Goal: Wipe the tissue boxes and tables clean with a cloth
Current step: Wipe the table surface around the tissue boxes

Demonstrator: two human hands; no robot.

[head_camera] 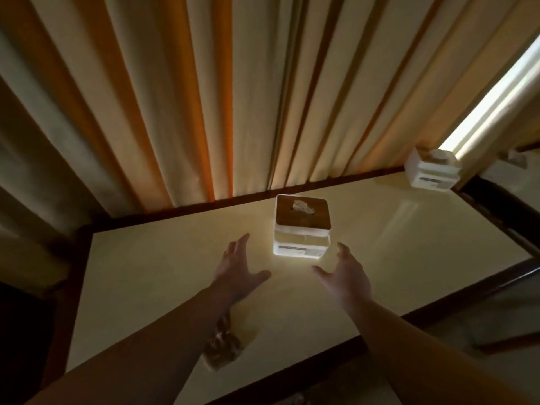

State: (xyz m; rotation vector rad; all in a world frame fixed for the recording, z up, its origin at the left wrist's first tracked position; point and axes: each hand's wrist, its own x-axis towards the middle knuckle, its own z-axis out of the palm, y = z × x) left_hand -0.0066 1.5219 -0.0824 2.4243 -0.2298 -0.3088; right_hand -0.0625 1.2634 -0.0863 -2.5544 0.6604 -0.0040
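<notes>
tissue box upright mid-table, near curtain | left hand and right hand flank it, fingers spread, not touching | cloth under left forearm

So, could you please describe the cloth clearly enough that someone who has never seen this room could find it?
Start at the cream table in front of the striped curtains. Near its front edge, under the left forearm, lies the cloth, a crumpled, pale brownish bundle. Unlike the two boxy white tissue holders further back, it is soft, shapeless and low.
</notes>
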